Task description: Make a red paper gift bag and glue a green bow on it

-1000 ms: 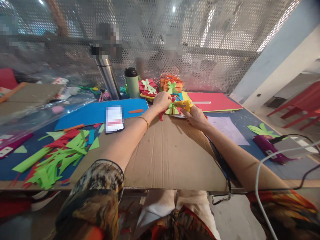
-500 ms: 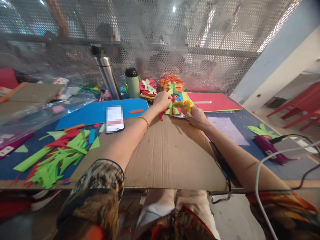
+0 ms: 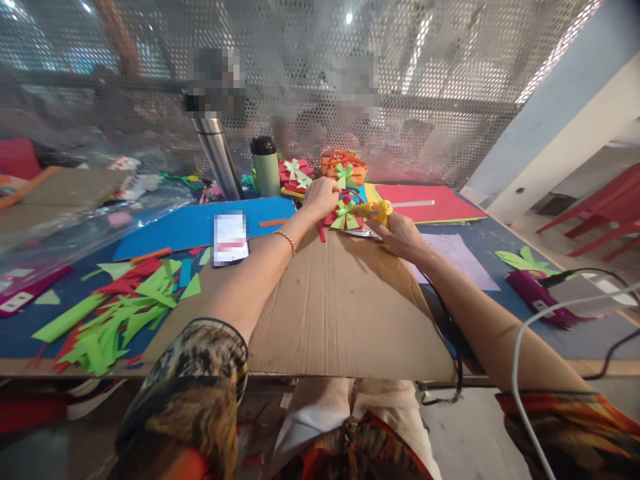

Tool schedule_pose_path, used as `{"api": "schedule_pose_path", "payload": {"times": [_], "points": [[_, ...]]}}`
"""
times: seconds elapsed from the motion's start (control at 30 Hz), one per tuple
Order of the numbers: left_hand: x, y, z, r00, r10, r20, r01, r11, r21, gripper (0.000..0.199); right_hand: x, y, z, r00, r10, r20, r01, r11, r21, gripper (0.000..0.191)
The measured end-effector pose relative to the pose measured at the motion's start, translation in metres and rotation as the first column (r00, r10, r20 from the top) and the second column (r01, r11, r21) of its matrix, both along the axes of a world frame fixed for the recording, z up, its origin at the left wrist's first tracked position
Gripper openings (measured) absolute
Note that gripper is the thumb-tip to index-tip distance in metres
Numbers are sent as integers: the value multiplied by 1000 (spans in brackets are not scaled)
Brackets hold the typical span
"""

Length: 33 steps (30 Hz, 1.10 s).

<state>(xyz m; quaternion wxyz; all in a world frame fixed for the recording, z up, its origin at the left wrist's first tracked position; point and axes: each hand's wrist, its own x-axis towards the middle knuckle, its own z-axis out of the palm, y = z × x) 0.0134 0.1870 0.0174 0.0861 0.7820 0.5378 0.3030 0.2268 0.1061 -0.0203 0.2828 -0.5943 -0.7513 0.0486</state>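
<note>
My right hand (image 3: 403, 235) grips a yellow glue gun (image 3: 383, 210). A pale glue stick (image 3: 413, 203) sticks out behind it, and its nozzle points left at a light-green paper bow (image 3: 345, 215) on a red paper piece (image 3: 329, 221). Just above and left of that bow is my left hand (image 3: 323, 199), its fingers curled together in a pinch; whatever lies between the fingertips is too small to make out. Under the glue gun lies a pair of scissors (image 3: 363, 234), partly covered by my right hand. Brown cardboard (image 3: 330, 307) spreads beneath both forearms.
Green paper scraps (image 3: 115, 320) lie at left, near a phone (image 3: 230, 239) and blue sheet (image 3: 190, 223). Behind stand a steel flask (image 3: 220, 157), green bottle (image 3: 265, 167) and orange paper piece (image 3: 357, 170). Red sheets (image 3: 430, 200) lie right; a white cable (image 3: 520, 373) crosses the foreground.
My right hand and the glue gun have shifted slightly right, away from the green bow, uncovering more of the scissors. My left hand has moved slightly up and left.
</note>
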Motion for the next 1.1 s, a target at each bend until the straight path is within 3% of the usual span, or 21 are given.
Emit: {"api": "schedule_pose_path", "payload": {"times": [0.17, 0.27, 0.4, 0.57, 0.7, 0.8, 0.9, 0.97, 1.03, 1.07, 1.1], "points": [[-8, 2, 13, 998, 55, 8, -55, 995, 84, 35, 12, -10, 7, 999, 20, -44, -20, 1000, -6, 48], [-15, 2, 27, 996, 73, 50, -79, 988, 136, 33, 18, -18, 14, 966, 66, -249, -82, 995, -56, 54], [-23, -2, 47, 993, 58, 107, -81, 970, 229, 29, 26, -25, 25, 834, 100, -543, -181, 979, -97, 55], [-25, -24, 78, 975, -160, 156, 74, 889, 453, 22, 31, -22, 28, 629, 54, -775, -259, 955, -144, 50], [-11, -78, 92, 908, -416, 43, 304, 728, 615, 25, 32, -18, 25, 534, 29, -845, -299, 941, -157, 46], [8, -134, 72, 874, -465, -141, 435, 620, 653, 29, 33, -14, 22, 525, 17, -851, -286, 945, -158, 44], [29, -178, 25, 791, -431, -434, 608, 483, 630, 32, 33, -10, 20, 518, 13, -855, -266, 953, -147, 42], [37, -191, -9, 739, -337, -583, 673, 418, 611, 39, 34, -9, 19, 521, 22, -853, -262, 956, -135, 43], [39, -191, -34, 736, -324, -594, 677, 354, 646, 51, 34, -8, 20, 534, 39, -845, -261, 958, -121, 44], [36, -188, -42, 753, -328, -570, 658, 358, 662, 53, 34, -8, 20, 543, 47, -838, -262, 958, -116, 44], [32, -183, -47, 778, -338, -530, 629, 410, 661, 55, 34, -8, 22, 555, 53, -830, -261, 959, -113, 44]]}}
